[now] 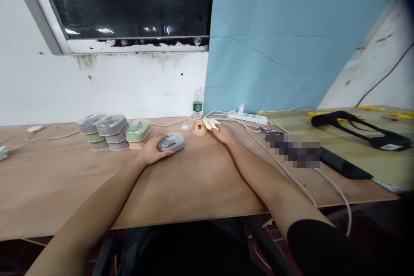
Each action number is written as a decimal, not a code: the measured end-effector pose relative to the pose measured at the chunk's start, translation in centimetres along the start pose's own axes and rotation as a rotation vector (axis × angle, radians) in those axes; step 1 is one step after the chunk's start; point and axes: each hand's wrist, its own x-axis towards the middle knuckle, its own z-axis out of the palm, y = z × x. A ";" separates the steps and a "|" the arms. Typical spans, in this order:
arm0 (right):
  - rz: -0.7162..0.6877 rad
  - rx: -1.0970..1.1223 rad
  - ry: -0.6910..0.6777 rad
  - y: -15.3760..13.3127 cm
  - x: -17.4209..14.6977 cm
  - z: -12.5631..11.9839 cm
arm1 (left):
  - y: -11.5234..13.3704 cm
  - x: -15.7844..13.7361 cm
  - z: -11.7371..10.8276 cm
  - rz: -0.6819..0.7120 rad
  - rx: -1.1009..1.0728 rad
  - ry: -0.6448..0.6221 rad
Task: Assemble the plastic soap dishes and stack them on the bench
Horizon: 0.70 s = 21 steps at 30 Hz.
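Note:
My left hand (152, 148) rests on the wooden table (97, 185) and grips a grey lidded container (171, 142) from its left side. My right hand (222, 131) reaches further back and pinches a small pale yellow piece (209, 123) beside a peach-coloured open base (199, 128). A small clear round lid (184, 127) lies just left of that base. Left of my left hand stand stacked containers (113, 131) with grey and green lids.
A water bottle (197, 103) stands at the wall. A white power strip (247, 117) with cables runs across the right side. A black flat device (344, 165), a black strap-like object (359, 128) and yellow items (399, 115) lie at the right.

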 end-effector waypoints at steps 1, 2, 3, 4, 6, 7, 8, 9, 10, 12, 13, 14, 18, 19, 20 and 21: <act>-0.014 -0.010 -0.002 -0.1 -0.1 0.0 | 0.0 0.0 0.0 -0.003 -0.002 0.000; -0.021 -0.024 0.006 -0.2 -0.2 0.0 | 0.0 0.0 0.0 -0.004 -0.004 0.001; -0.019 -0.046 0.027 -0.3 -0.2 0.0 | 0.0 0.0 0.0 -0.003 -0.006 0.003; -0.010 -0.072 0.052 -0.5 -0.2 0.1 | 0.0 0.0 0.0 -0.001 -0.007 0.002; 0.031 -0.110 0.124 -0.6 -0.1 0.2 | 0.0 0.0 0.0 0.005 -0.006 0.001; 0.063 -0.106 0.166 -0.7 -0.1 0.3 | 0.0 -0.1 0.0 0.006 -0.006 0.001; 0.103 -0.082 0.204 -0.6 0.1 0.3 | 0.0 -0.1 0.0 0.006 -0.006 0.002; 0.152 -0.039 0.238 -0.5 0.2 0.3 | -0.1 -0.1 0.0 0.006 -0.008 0.001; 0.205 0.018 0.268 -0.4 0.3 0.4 | -0.1 -0.1 0.0 0.006 -0.011 0.002; 0.305 0.151 0.331 0.2 0.7 0.4 | -0.3 -0.1 0.1 0.006 -0.019 0.003; 0.351 0.218 0.364 0.6 0.8 0.3 | -0.3 -0.1 0.1 0.007 -0.022 0.002; 0.395 0.285 0.390 0.9 1.0 0.3 | -0.4 -0.1 0.1 0.008 -0.025 0.003; 0.567 0.524 0.266 2.5 1.4 0.3 | -0.6 -0.1 0.2 0.007 -0.026 0.006; 0.577 0.533 0.198 2.8 1.5 0.2 | -0.6 -0.1 0.3 0.002 -0.025 0.004; 0.567 0.503 0.142 3.2 1.5 0.1 | -0.6 -0.1 0.3 -0.003 -0.024 0.001; 0.544 0.438 0.106 3.5 1.4 0.0 | -0.6 -0.1 0.3 -0.006 -0.024 -0.001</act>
